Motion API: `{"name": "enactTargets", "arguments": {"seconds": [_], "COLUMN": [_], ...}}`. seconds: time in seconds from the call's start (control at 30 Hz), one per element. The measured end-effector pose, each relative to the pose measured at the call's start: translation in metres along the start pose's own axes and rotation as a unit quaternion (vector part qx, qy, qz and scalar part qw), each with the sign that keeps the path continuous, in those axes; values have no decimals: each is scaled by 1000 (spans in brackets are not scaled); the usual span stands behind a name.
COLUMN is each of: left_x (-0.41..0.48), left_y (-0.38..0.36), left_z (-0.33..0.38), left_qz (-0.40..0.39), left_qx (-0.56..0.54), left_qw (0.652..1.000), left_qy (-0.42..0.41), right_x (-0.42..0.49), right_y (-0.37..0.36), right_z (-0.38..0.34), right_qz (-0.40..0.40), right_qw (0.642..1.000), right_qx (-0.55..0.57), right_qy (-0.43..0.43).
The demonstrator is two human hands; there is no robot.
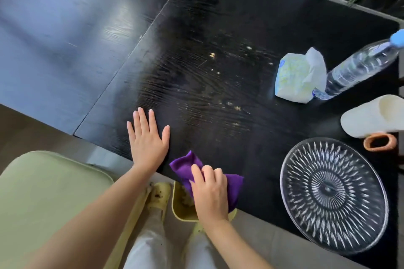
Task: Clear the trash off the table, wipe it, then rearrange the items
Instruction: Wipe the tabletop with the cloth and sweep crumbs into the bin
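Observation:
My right hand (pixel 209 192) grips a purple cloth (pixel 185 165) at the near edge of the black table (pixel 218 28), right above a small yellow bin (pixel 182 207) that stands on the floor with crumbs inside. My left hand (pixel 147 137) lies flat on the table, fingers spread, just left of the cloth. Pale crumbs (pixel 212 55) and wet streaks are scattered over the middle of the tabletop.
At the right stand a tissue pack (pixel 299 76), a water bottle (pixel 358 67), a white vase (pixel 371 116) lying on its side, a small terracotta cup (pixel 380 142) and a cut-glass plate (pixel 332 194). A pale green chair (pixel 48 192) is at the lower left.

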State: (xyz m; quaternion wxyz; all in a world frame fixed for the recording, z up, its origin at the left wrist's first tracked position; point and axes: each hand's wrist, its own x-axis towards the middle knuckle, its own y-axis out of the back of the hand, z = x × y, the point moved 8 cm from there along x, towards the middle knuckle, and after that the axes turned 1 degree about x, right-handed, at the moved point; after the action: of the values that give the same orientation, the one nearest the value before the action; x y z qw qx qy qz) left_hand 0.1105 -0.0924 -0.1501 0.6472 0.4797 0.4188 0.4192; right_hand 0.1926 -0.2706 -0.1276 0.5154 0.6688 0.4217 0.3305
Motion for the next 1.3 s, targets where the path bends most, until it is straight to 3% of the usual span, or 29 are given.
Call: {"name": "enactTargets", "arguments": {"seconds": [0.1, 0.23, 0.33, 0.43, 0.5, 0.57, 0.63, 0.7, 0.8, 0.87, 1.0, 1.13, 1.3], "left_x": [1, -33, -72, -84, -83, -84, -77, -74, -70, -57, -28, -11, 6], "left_y": [6, 12, 7, 2, 9, 16, 11, 9, 23, 43, 105, 159, 222], "left_z": [7, 65, 92, 93, 91, 93, 87, 81, 79, 81, 91, 78, 31], "left_qz": [-28, -97, -125, -100, -78, -124, -256, -381, -465, -435, -288, -225, -134], "left_qx": [-32, -97, -86, -15, 3, -6, -43, -61, -66, -77, -111, -178, -189], "left_qw": [999, 965, 926, 904, 897, 891, 895, 877, 846, 858, 897, 911, 935], "left_qy": [-21, -222, -345, -416, -436, -436, -362, -286, -253, -263, -317, -297, -269], "right_x": [-3, -1, -11, -18, -15, -8, 0, 13, 37, 53, 83, 110, 137], "right_y": [4, 17, 35, 35, 37, 42, 47, 60, 86, 105, 138, 168, 183], "right_z": [-4, 15, 42, 64, 68, 69, 69, 66, 60, 55, 42, 19, -37], "right_qz": [-8, -82, -54, -85, -114, -137, -159, -158, -169, -193, -236, -236, -299], "right_qw": [1000, 991, 998, 994, 989, 983, 965, 941, 924, 919, 933, 936, 916], "right_qx": [21, 101, 23, -31, -41, 3, 128, 236, 308, 323, 270, 260, 258], "right_qy": [16, -10, -34, -67, -89, -120, -163, -182, -151, -113, -20, 18, 72]}}
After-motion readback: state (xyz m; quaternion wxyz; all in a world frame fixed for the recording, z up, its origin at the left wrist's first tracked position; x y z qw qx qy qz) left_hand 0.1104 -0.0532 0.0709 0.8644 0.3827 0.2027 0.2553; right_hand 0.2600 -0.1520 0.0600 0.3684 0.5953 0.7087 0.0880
